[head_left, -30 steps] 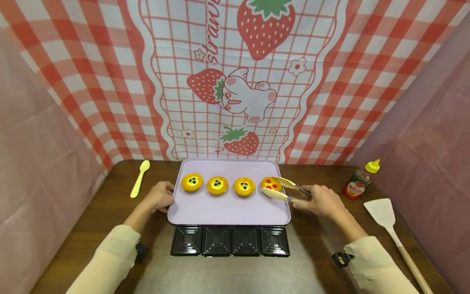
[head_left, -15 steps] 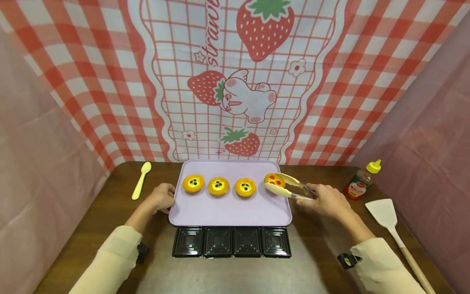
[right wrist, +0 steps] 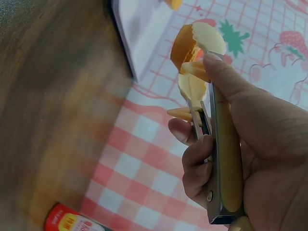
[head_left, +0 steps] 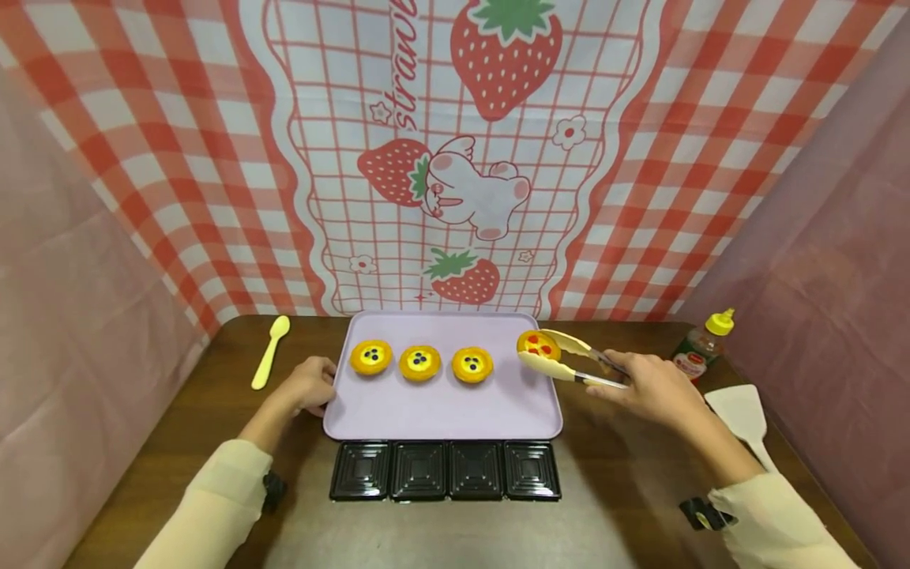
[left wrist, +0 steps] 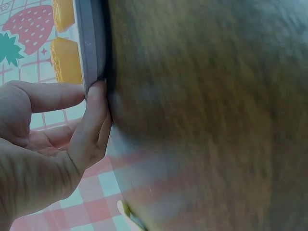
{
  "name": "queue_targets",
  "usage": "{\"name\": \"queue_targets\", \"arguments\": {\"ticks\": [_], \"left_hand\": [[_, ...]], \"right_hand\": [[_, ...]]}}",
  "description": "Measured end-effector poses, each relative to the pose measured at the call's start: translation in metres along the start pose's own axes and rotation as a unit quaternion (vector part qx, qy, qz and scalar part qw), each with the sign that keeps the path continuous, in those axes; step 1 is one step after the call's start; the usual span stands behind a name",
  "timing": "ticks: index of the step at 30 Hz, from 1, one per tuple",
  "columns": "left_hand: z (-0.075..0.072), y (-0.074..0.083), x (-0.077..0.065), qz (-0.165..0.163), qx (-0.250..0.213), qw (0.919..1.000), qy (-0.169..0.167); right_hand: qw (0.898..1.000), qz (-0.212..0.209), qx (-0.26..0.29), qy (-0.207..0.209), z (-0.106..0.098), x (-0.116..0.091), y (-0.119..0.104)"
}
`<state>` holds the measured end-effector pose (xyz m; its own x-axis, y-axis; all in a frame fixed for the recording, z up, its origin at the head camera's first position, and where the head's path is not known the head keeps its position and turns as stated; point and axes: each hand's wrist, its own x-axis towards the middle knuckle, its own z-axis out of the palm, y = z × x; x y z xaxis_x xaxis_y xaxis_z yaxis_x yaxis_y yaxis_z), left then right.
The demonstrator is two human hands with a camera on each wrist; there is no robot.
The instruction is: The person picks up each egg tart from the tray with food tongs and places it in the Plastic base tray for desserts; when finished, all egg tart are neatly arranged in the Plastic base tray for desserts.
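My left hand pinches the left rim of a lilac tray; thumb and finger meet on that rim in the left wrist view. With my right hand I grip a pair of tongs with cream scalloped tips. Between those tips is an egg tart with red toppings, held above the tray's right edge. The right wrist view shows the tart raised clear of the tray. A row of 3 tarts with dark blue berries sits on the tray.
In front of the tray lies a black plastic tray with several square compartments. At left is a yellow spoon. On the right stand a yellow-capped sauce bottle and a white spatula, partly behind my arm. A checked cloth hangs behind.
My right hand has moved right, and the tongs have carried the red-topped tart up off the tray toward its right edge. My left hand stays on the rim.
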<state>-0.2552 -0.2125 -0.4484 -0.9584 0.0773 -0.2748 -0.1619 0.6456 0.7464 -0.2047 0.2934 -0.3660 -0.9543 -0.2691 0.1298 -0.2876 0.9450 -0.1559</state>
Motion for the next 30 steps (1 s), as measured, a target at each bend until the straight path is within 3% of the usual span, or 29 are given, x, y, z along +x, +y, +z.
{"name": "queue_targets", "arguments": {"ticks": [12, 30], "left_hand": [[0.0, -0.005, 0.0, -0.006, -0.021, 0.9998, -0.001], [0.003, -0.003, 0.001, 0.004, -0.002, 0.9999, 0.009]], "right_hand": [[0.999, -0.035, -0.002, 0.014, -0.016, -0.036, -0.018], [0.997, -0.054, 0.002, -0.053, -0.015, -0.092, -0.029]]}}
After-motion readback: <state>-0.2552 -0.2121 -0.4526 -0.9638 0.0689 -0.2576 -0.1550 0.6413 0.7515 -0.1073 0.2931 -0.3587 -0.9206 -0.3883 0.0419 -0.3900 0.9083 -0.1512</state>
